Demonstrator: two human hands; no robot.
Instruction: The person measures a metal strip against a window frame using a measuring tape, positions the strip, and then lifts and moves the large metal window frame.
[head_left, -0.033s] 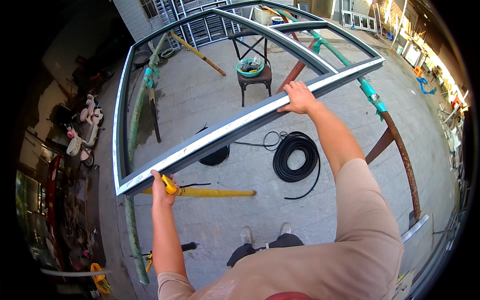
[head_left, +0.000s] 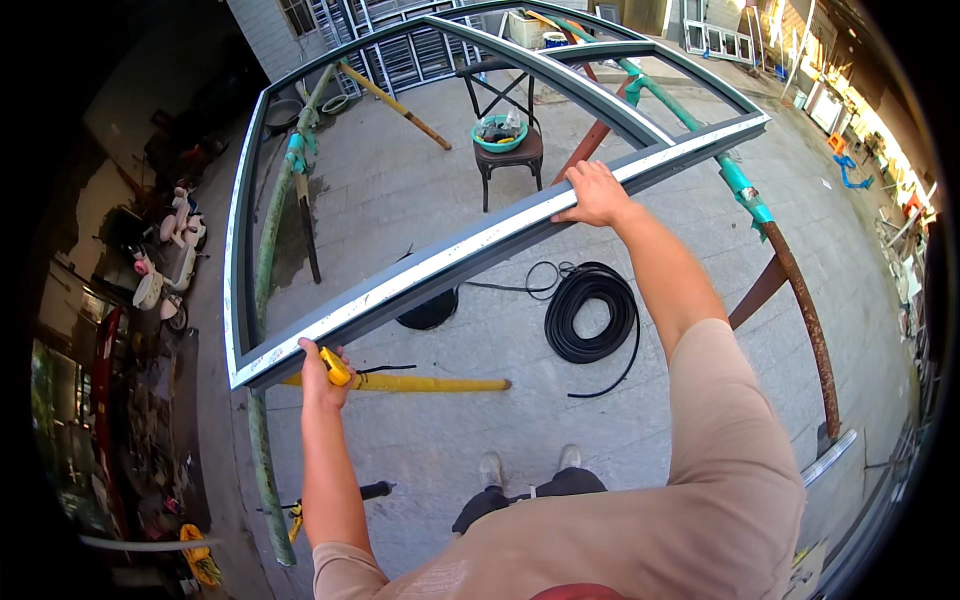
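The large grey metal frame [head_left: 480,245] spans the centre and upper part of the picture, raised off the paved ground and resting on painted trestle supports [head_left: 760,215] at the left and right. The right hand [head_left: 597,193], upper centre-right, lies on the near rail with its fingers curled over the top edge, grasping it. The left hand [head_left: 322,372], lower left of centre, is clenched around a small yellow tool [head_left: 336,366] and sits against the near left corner of the frame. Judged from its long hollow sections, the frame is probably stiff and fairly light for its size, but awkward to swing; the smooth coated rails may slip in a bare palm, and the cut corners may be sharp. The best hold appears to be on the near rail, hands spread wide. Below the frame lie a coiled black cable [head_left: 590,315] and a yellow pole [head_left: 420,383]; a stool with a green bowl [head_left: 505,140] stands beyond. Open paving remains toward the lower right.
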